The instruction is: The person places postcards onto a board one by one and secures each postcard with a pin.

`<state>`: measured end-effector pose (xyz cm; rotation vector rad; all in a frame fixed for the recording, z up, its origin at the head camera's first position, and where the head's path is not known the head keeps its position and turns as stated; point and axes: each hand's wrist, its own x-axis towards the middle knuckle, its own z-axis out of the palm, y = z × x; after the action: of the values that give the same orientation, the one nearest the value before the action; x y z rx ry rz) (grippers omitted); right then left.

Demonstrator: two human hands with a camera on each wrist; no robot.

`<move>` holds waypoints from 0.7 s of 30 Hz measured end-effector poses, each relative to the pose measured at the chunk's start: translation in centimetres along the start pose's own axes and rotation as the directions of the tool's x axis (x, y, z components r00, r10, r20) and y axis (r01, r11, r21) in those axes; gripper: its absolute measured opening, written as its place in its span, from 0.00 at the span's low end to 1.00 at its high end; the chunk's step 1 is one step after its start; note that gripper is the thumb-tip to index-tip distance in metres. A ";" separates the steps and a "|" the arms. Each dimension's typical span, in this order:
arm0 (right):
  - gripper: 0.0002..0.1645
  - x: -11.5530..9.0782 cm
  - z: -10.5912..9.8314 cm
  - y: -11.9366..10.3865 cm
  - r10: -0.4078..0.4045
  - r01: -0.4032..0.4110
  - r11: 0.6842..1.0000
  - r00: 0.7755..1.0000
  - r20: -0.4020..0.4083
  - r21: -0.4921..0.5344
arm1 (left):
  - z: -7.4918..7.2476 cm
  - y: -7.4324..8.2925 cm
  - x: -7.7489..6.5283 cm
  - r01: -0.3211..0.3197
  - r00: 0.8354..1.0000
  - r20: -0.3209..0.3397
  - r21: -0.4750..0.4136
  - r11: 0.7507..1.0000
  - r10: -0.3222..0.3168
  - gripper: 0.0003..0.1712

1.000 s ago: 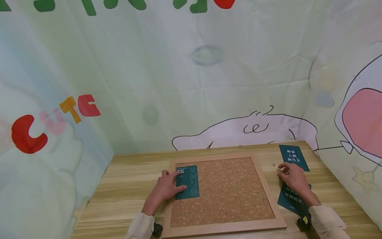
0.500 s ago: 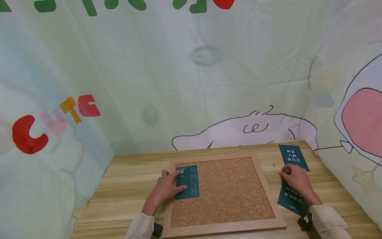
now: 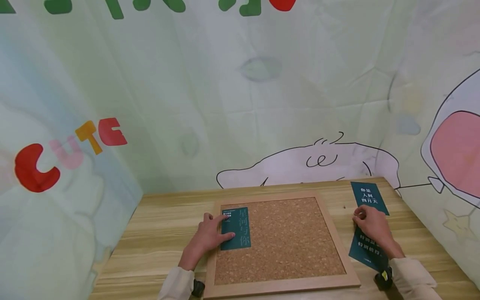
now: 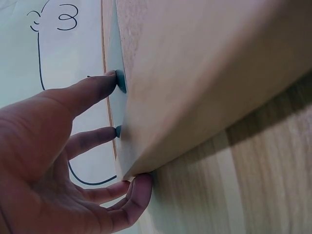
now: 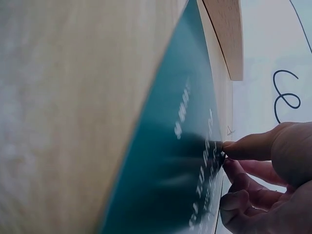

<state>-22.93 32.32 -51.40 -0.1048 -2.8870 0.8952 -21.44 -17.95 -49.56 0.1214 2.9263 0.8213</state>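
On the cork board (image 3: pixel 285 241), at its upper left, lies a dark green printed card (image 3: pixel 240 233). My left hand (image 3: pixel 209 234) presses that card with spread thumb and index finger, while its lower fingers rest against the board's wooden frame (image 4: pixel 161 122). Right of the board, my right hand (image 3: pixel 373 225) pinches a small dark shiny thumbtack (image 5: pixel 224 155) between thumb and index fingertip, mostly hidden by them. The hand is low over a second green card (image 3: pixel 369 250) with white lettering, covering its upper part. A third green card (image 3: pixel 369 195) lies beyond the hand.
Another thumbtack (image 3: pixel 344 207) lies on the wooden table (image 3: pixel 168 216), between the board and the third card. In the right wrist view this thumbtack (image 5: pixel 230 130) shows its point upward. A printed fabric backdrop (image 3: pixel 187 104) rises behind the table.
My right hand has shifted slightly right and toward me, and its thumb and index fingertips have closed together in a pinch. The left hand, cards and board have stayed in place.
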 end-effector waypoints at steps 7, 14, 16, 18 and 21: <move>0.14 -0.5 -0.2 -0.4 -0.024 0.024 1.000 0.999 -0.022 0.013 | 0.0 -0.1 0.0 0.003 1.000 0.004 -0.002 1.000 -0.003 0.40; 0.13 -0.5 -0.3 -1.3 -0.049 0.050 0.999 0.997 -0.065 0.000 | 0.0 -0.1 0.0 0.006 1.000 0.003 -0.005 1.000 -0.006 0.40; 0.13 -0.4 -0.4 -1.6 -0.065 0.065 0.998 0.994 -0.084 0.000 | 0.0 -0.1 0.0 0.006 1.000 0.003 -0.004 1.000 -0.006 0.40; 0.12 -0.3 -0.5 -2.0 -0.084 0.085 0.996 0.992 -0.097 0.006 | -0.1 -0.1 0.0 0.007 1.000 0.004 -0.004 1.000 -0.007 0.40; 0.11 -0.1 -0.5 -2.4 -0.112 0.115 0.993 0.988 -0.108 0.021 | -0.1 0.0 0.0 0.007 1.000 0.007 -0.010 1.000 -0.007 0.40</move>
<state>-22.86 30.64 -49.64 0.0136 -2.7506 0.8805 -21.46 -18.02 -49.46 0.1128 2.9145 0.8325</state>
